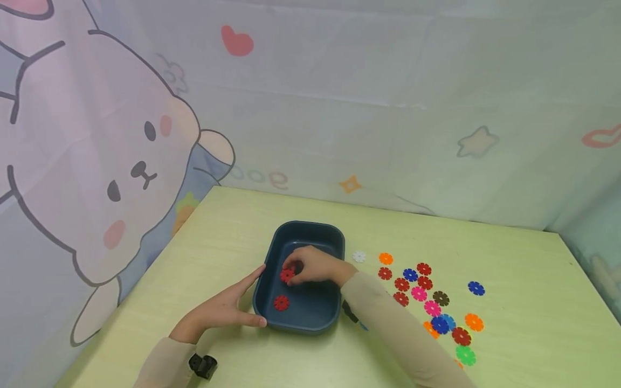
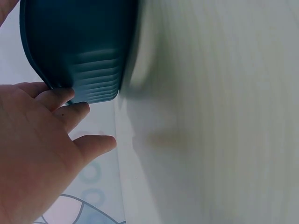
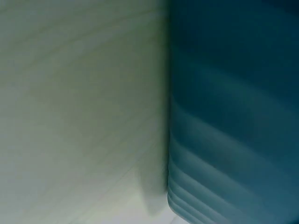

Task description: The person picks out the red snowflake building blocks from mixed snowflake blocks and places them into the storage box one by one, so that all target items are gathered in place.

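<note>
A dark blue rectangular bin (image 1: 304, 318) sits on the table, two red notched plastic discs showing inside it. My right hand (image 1: 312, 264) reaches over the bin's right side, its thumb and forefinger pinching a red notched disc (image 1: 287, 276) low inside. Nearer the front, another red disc (image 1: 281, 303) lies flat on the bin's floor. Along the left side, my left hand (image 1: 220, 308) is spread, thumb at the near corner and fingers against the outer wall. The left wrist view has these fingers (image 2: 70, 114) beside the bin's ribbed wall (image 2: 96, 70). Only the bin's outside (image 3: 224, 130) and tabletop appear in the right wrist view.
Right of the bin, many notched discs lie scattered: a white one (image 1: 359, 256), an orange one (image 1: 385, 258), a blue one (image 1: 476, 288) and a green one (image 1: 466, 355) among them. The right sleeve (image 1: 388, 318) covers part of this spread. A printed cloth (image 1: 388, 108) hangs behind the table.
</note>
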Demonstrator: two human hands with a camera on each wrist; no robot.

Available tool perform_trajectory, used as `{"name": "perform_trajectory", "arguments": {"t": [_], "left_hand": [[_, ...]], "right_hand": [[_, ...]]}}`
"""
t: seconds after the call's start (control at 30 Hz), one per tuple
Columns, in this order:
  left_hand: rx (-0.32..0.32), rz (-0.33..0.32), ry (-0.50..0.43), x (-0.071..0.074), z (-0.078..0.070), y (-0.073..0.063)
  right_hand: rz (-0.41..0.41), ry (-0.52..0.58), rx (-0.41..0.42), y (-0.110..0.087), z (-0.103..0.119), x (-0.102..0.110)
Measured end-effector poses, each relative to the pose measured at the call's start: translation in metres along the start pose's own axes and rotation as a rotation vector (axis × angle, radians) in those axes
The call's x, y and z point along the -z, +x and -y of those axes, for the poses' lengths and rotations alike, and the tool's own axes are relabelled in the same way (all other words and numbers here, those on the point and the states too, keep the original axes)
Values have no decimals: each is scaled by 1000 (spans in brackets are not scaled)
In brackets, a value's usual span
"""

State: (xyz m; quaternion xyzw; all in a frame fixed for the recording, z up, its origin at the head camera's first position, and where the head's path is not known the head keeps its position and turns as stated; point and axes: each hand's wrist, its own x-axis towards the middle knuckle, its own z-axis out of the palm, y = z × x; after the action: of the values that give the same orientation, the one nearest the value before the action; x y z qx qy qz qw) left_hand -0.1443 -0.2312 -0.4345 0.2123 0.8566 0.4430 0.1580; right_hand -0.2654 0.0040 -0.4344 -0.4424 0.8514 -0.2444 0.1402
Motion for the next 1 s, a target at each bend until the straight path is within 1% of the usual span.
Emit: {"name": "perform_trajectory", "arguments": {"t": [0.17, 0.53, 0.73, 1.0], "left_hand": [[13, -5, -3, -1, 0, 1], [20, -6, -17, -1, 1, 1], [24, -6, -29, 0, 0, -1], [21, -10, -26, -1, 0, -1]], "right_hand": [[35, 6, -46, 1, 0, -2], [112, -16, -58, 2, 3, -6], [123, -35, -42, 5, 1, -11], [133, -41, -55, 5, 0, -12]]}}
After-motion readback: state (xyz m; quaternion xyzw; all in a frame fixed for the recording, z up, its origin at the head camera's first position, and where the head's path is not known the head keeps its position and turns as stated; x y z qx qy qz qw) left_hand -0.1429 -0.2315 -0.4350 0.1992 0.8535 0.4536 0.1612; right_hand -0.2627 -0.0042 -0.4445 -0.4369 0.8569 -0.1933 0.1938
